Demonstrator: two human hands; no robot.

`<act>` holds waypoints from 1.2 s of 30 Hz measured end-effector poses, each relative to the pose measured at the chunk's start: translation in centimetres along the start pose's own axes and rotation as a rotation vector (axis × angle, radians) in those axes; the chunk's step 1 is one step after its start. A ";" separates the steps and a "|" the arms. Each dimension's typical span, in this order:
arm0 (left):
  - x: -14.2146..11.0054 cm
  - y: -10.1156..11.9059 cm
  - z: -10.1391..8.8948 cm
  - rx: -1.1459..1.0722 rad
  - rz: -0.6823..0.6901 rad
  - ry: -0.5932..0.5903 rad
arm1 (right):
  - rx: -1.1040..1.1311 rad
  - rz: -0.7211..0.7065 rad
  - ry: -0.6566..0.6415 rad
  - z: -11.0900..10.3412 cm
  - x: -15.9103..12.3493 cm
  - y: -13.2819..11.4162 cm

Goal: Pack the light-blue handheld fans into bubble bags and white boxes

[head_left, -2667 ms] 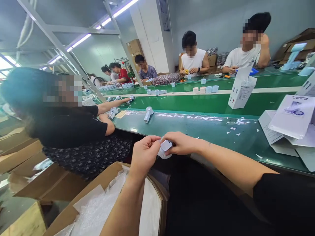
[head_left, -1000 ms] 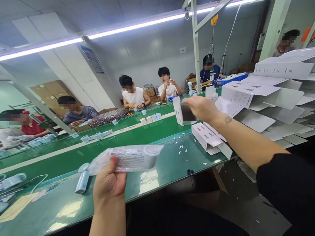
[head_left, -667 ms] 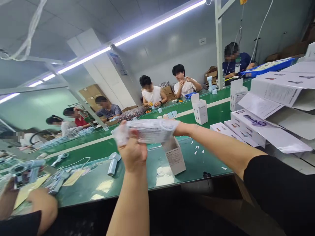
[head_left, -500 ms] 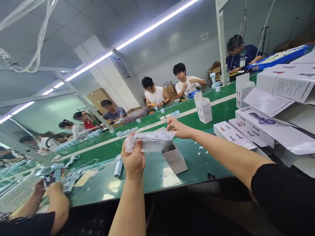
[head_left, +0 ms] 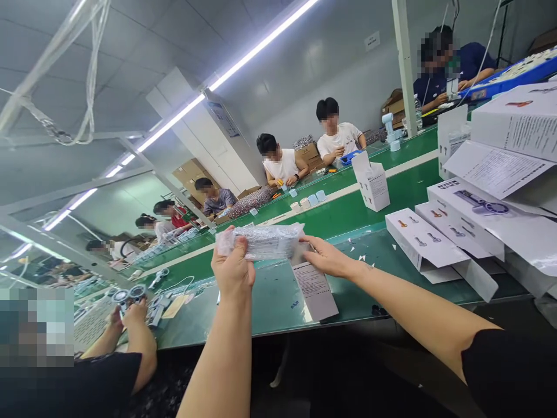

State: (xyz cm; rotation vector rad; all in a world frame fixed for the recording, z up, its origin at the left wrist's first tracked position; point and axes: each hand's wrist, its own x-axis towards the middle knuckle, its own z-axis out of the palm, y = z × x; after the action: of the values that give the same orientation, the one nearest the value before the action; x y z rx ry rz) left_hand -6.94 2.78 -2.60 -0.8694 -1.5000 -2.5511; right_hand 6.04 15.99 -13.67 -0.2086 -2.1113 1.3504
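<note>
My left hand (head_left: 232, 264) is closed around a clear plastic-wrapped package (head_left: 272, 241), thumb on the near side. The package lies nearly level above the bench, and its contents are blurred by the wrapping. Just under its right end, a white carton (head_left: 315, 293) with printed text stands tilted on the green bench. My right hand (head_left: 326, 255) grips the upper edge of this carton, with thumb and fingers close to the package's end. Part of the carton's opening is hidden behind the hand and the package.
Several printed white cartons (head_left: 418, 238) are piled at the right. Another open carton (head_left: 372, 183) stands on the green conveyor (head_left: 409, 180). At left, a co-worker's hands (head_left: 126, 313) hold grey-blue fan-like parts. White paper scraps (head_left: 362, 258) lie on the bench. More people sit across the line.
My right hand has come down from behind the package onto the carton's upper edge. The left hand still holds the package, now more level. The camera view has shifted and tilted.
</note>
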 end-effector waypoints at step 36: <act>5.2 -3.0 -19.8 1.448 -0.270 0.094 | 0.118 0.148 0.107 -3.3 13.9 4.8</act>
State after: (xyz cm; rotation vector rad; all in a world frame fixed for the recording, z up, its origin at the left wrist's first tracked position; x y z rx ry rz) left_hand -20.92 -10.71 -9.74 -0.2752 -2.7335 -0.8922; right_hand -4.06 26.87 -11.17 -0.3863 -1.9533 1.5102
